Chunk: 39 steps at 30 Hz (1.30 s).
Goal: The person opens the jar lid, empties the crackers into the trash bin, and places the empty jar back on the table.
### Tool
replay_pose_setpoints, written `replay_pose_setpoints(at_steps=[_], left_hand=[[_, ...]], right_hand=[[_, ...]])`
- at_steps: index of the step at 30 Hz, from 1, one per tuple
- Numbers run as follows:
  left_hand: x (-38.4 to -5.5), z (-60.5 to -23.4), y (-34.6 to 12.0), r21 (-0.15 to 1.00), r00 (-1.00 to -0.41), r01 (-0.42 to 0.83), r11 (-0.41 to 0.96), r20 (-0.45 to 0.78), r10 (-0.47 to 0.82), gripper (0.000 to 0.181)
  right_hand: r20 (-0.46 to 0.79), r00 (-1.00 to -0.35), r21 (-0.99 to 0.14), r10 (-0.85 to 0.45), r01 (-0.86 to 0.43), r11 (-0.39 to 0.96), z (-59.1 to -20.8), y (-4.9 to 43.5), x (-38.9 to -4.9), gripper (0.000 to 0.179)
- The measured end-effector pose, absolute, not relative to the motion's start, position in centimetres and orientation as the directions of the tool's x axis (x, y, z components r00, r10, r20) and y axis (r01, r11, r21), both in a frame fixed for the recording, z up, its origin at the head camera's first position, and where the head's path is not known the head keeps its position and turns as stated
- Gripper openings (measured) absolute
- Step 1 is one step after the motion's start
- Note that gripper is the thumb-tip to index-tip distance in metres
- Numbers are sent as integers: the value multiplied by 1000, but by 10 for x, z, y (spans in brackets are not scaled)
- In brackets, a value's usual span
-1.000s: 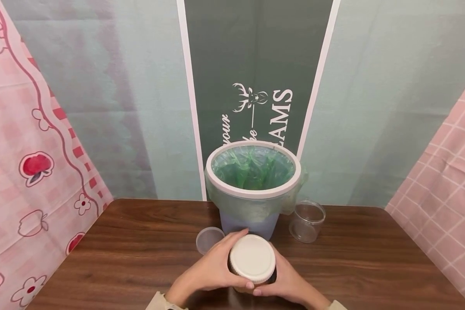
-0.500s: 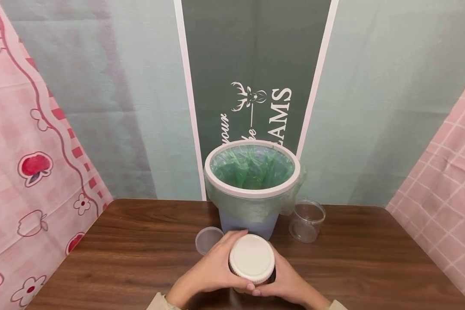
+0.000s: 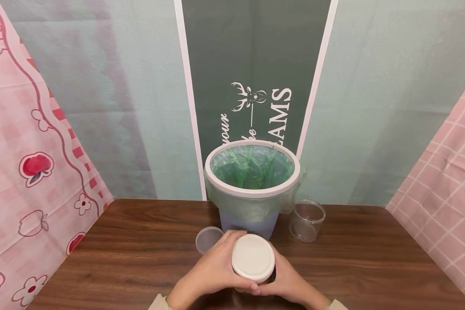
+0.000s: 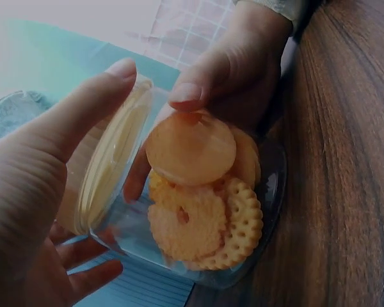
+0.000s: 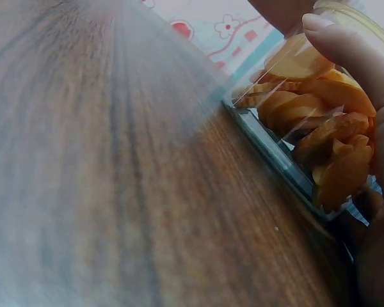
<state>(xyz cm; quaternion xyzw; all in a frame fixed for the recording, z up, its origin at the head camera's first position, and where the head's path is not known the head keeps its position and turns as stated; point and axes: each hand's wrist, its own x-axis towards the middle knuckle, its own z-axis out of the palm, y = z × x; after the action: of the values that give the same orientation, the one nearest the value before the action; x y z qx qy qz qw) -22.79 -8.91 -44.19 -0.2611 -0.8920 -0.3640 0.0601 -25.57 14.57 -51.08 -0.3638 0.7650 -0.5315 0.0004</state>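
A clear jar (image 4: 131, 233) of round, scalloped crackers (image 4: 192, 224) stands upright on the table in front of me, capped by an off-white lid (image 3: 253, 258). My left hand (image 3: 217, 267) curls round the lid, its thumb along the near side of the rim. From the other side my right hand (image 3: 288, 280) holds the jar's body; its thumb (image 4: 189, 94) lies against the clear wall in the left wrist view. In the head view the lid and both hands hide most of the jar. Crackers stacked inside also show in the right wrist view, above the jar's base (image 5: 269, 144).
A trash bin (image 3: 252, 191) with a pale rim and green liner stands just behind the hands. Left of it lies a translucent round lid (image 3: 208, 239); at its right is a clear plastic container (image 3: 307, 220). Printed cloths hang round the wooden table (image 3: 131, 245).
My left thumb has slid slightly to the right along the lid's near edge, and the lid has shifted a little right. The right hand stays in place round the jar.
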Motion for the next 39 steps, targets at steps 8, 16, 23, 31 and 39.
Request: replay_pose_setpoints(at_steps=[8, 16, 23, 31, 39], left_hand=[[-222, -440, -83, 562, -879, 476, 676, 294, 375, 109], [-221, -438, -86, 546, -868, 493, 677, 259, 423, 117], [-229, -443, -91, 670, -861, 473, 572, 214, 462, 103], [-230, -447, -93, 775, -868, 423, 469, 199, 454, 85], [-232, -450, -96, 785, -852, 432, 444, 194, 486, 94]], right_hand=[[356, -764, -825, -539, -528, 204, -511, 145, -255, 100], [372, -752, -812, -545, -548, 201, -509, 145, -254, 100], [403, -723, -804, -561, -573, 161, -510, 146, -255, 101], [404, -707, -814, -580, -567, 125, -509, 146, -255, 103], [399, -715, -812, -574, -566, 141, -510, 146, -255, 103]])
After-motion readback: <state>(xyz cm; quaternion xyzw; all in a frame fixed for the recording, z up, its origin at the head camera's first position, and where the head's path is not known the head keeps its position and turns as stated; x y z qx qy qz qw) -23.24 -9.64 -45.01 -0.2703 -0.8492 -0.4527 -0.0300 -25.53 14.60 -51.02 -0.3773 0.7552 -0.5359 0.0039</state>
